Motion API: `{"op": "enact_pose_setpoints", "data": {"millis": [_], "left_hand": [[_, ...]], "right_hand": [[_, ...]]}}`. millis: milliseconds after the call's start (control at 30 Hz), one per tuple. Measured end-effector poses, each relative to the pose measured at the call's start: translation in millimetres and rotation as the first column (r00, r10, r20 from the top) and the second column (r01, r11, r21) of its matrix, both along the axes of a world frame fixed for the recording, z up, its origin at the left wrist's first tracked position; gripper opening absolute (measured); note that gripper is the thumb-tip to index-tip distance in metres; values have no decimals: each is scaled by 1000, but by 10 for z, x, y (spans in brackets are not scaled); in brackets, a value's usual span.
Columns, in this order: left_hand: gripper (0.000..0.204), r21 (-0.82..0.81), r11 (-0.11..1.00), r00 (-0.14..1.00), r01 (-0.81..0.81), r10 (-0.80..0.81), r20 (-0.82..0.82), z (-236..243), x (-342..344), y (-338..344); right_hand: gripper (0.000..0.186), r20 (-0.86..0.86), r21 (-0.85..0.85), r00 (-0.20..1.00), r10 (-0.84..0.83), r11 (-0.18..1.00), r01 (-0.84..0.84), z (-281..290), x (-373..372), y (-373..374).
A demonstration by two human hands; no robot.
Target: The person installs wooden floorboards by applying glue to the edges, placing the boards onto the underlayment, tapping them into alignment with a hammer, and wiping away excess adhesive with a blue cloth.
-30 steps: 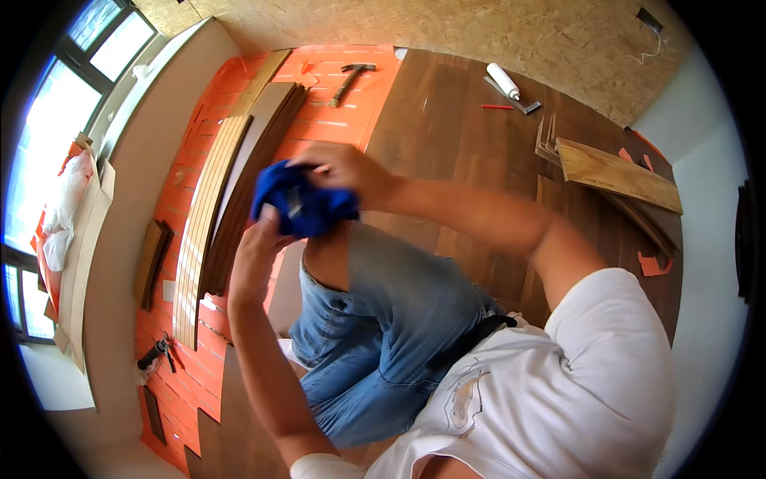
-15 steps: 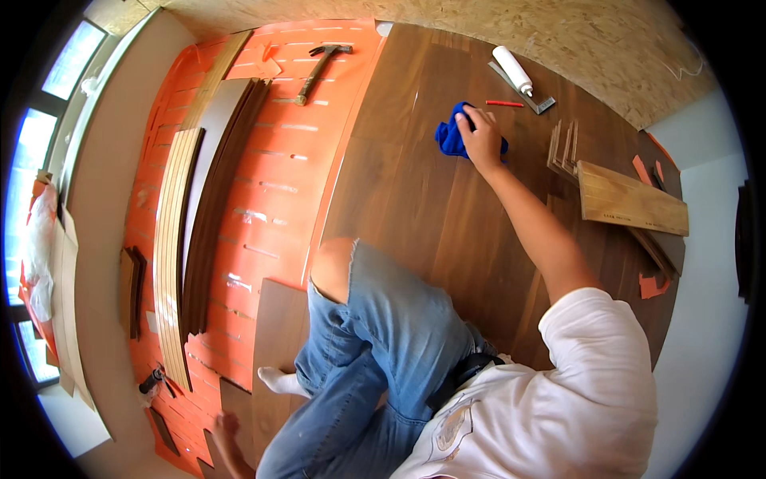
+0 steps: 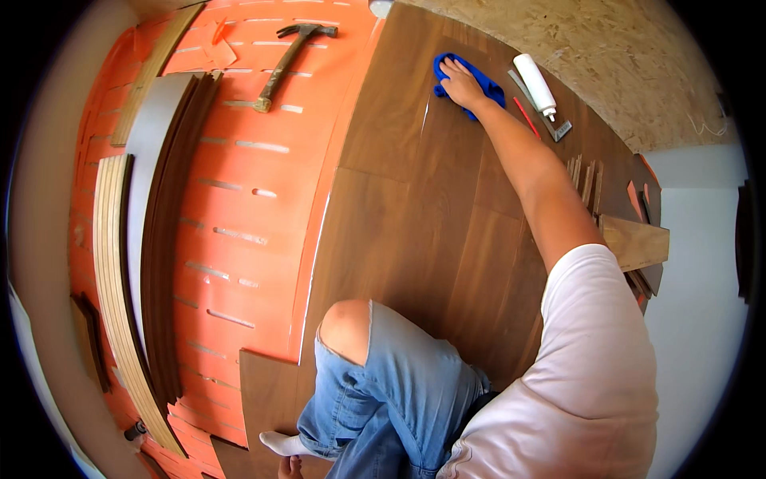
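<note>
My right hand (image 3: 459, 84) rests with stretched fingers on a crumpled blue cloth (image 3: 488, 89) on the dark wooden flooring (image 3: 399, 223) at the upper middle. Just right of the cloth lie a white bottle (image 3: 533, 84), a metal square (image 3: 561, 130) and a red pencil (image 3: 527, 117). My left hand (image 3: 290, 467) shows only in part at the bottom edge, beside my white-socked foot; whether it is open or closed is unclear. My bent knee in torn jeans is in the lower middle.
Orange underlay (image 3: 255, 176) covers the left side, carrying a hammer (image 3: 283, 64) and long stacked planks (image 3: 163, 231). A tool (image 3: 136, 431) lies lower left. More boards (image 3: 630, 239) are stacked by the right wall (image 3: 698, 271). A chipboard wall (image 3: 606, 48) stands behind.
The blue cloth, held in both hands at first, has gone forward to the upper flooring under my right hand, which has since shifted farther up and left. My left hand has dropped low.
</note>
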State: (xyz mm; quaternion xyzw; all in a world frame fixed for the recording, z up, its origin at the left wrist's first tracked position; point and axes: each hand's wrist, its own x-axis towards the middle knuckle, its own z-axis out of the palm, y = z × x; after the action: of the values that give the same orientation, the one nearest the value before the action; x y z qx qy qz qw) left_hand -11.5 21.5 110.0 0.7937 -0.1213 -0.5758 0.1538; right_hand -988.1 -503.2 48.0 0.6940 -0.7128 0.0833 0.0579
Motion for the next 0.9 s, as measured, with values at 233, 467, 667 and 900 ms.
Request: {"op": "enact_pose_setpoints", "data": {"millis": [233, 467, 667, 900], "left_hand": [[29, -68, 983, 938, 173, -144, 315, 397, 209, -322], [31, -301, 886, 829, 354, -148, 540, 635, -368, -856], [31, -418, 849, 897, 322, -132, 422, 491, -400, -897], [31, -453, 839, 917, 301, -124, 378, 398, -453, -781]], "right_hand": [[52, 169, 58, 952, 256, 962, -269, 125, 786, 276], [49, 338, 82, 898, 282, 941, -327, 268, 1246, 978], [43, 784, 383, 621, 8, 781, -493, 618, 1856, 1560], [49, 825, 119, 566, -8, 980, -159, 1022, 1547, 1918]]}}
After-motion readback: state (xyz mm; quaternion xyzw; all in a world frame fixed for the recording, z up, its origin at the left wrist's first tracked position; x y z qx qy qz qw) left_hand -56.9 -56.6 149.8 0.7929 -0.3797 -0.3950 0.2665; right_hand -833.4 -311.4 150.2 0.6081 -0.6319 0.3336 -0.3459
